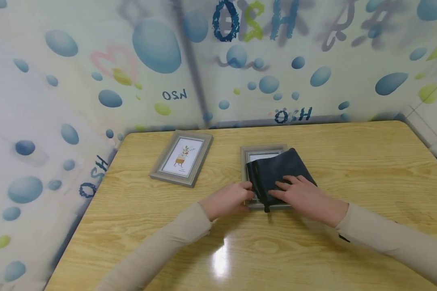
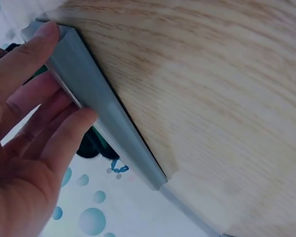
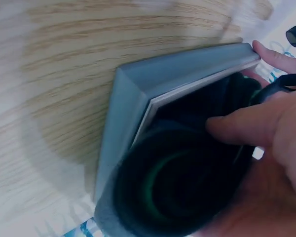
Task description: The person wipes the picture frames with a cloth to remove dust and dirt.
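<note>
A grey picture frame (image 1: 244, 155) lies face up on the table, largely covered by a dark navy cloth piece (image 1: 273, 171). A dark strip runs along the cloth's left edge and ends in a small tip over the frame's near side. My left hand (image 1: 227, 200) holds the frame at its left near corner; in the left wrist view its fingertips sit on the grey edge (image 2: 101, 108). My right hand (image 1: 307, 198) rests on the cloth with fingers spread. In the right wrist view, the thumb (image 3: 237, 123) presses the cloth, whose near edge bulges in a loose curl (image 3: 172, 192).
Left of my hands, a second grey frame (image 1: 181, 157) with a plant-and-pot picture lies on the wooden table (image 1: 342, 161). A wall with blue dots (image 1: 156, 46) stands behind the table's far edge and along its left side.
</note>
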Demonstrator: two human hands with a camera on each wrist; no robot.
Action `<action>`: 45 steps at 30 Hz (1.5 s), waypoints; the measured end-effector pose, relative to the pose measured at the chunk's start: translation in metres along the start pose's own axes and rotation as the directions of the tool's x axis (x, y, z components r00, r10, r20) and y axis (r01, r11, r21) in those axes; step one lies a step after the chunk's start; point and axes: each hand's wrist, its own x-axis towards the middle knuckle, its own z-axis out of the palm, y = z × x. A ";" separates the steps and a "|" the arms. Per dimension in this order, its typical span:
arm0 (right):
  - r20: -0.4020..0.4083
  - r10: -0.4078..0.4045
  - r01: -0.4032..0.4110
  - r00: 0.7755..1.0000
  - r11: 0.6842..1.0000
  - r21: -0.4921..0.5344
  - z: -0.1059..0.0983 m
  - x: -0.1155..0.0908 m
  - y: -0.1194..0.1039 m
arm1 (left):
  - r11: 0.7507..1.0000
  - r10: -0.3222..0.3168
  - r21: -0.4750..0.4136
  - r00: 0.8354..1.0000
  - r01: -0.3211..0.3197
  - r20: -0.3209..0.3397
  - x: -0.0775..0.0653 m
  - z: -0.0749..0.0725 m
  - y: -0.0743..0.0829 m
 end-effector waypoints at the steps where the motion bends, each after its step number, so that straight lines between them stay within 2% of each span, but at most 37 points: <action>1: 0.010 0.014 -0.014 1.000 1.000 0.008 -0.001 -0.003 0.000 | 1.000 0.001 -0.012 1.000 -0.001 -0.004 0.000 0.000 -0.001; 6: 0.033 0.034 -0.036 0.999 0.998 0.051 -0.001 -0.006 0.001 | 0.990 0.023 -0.142 1.000 -0.022 0.005 0.001 -0.007 -0.013; 9: 0.038 0.038 -0.040 0.999 0.997 0.063 0.000 -0.006 0.002 | 0.985 0.027 -0.168 1.000 -0.025 0.007 0.007 -0.014 -0.024; 12: 0.040 0.041 -0.044 0.998 0.996 0.074 0.002 -0.007 0.002 | 0.995 0.008 -0.102 1.000 -0.010 -0.020 0.016 -0.021 -0.036; 15: 0.036 0.040 -0.043 0.999 0.995 0.085 0.005 -0.007 0.003 | 0.997 -0.081 0.006 0.996 0.081 -0.025 0.027 -0.026 -0.046; 19: 0.021 0.038 -0.040 0.999 0.995 0.089 0.007 -0.006 0.002 | 0.973 -0.208 0.108 0.978 0.205 0.022 0.042 -0.030 -0.062; 22: 0.014 0.035 -0.036 0.999 0.996 0.082 0.007 -0.005 0.002 | 0.960 -0.246 0.149 0.968 0.238 0.043 0.052 -0.031 -0.072; 28: 0.002 0.032 -0.032 0.999 0.996 0.079 0.007 -0.006 0.001 | 0.949 -0.277 0.181 0.956 0.257 0.099 0.067 -0.033 -0.081; 35: -0.014 0.025 -0.024 1.000 0.995 0.097 0.007 -0.006 0.001 | 0.946 -0.281 0.214 0.943 0.242 0.180 0.076 -0.035 -0.086; 41: -0.090 -0.034 0.048 0.995 0.985 0.167 0.011 0.007 -0.003 | 0.938 -0.266 0.279 0.944 0.206 0.194 0.082 -0.035 -0.087; 45: -0.134 -0.086 0.112 0.987 0.975 0.195 0.014 0.019 -0.009 | 0.938 -0.257 0.288 0.943 0.191 0.212 0.086 -0.035 -0.089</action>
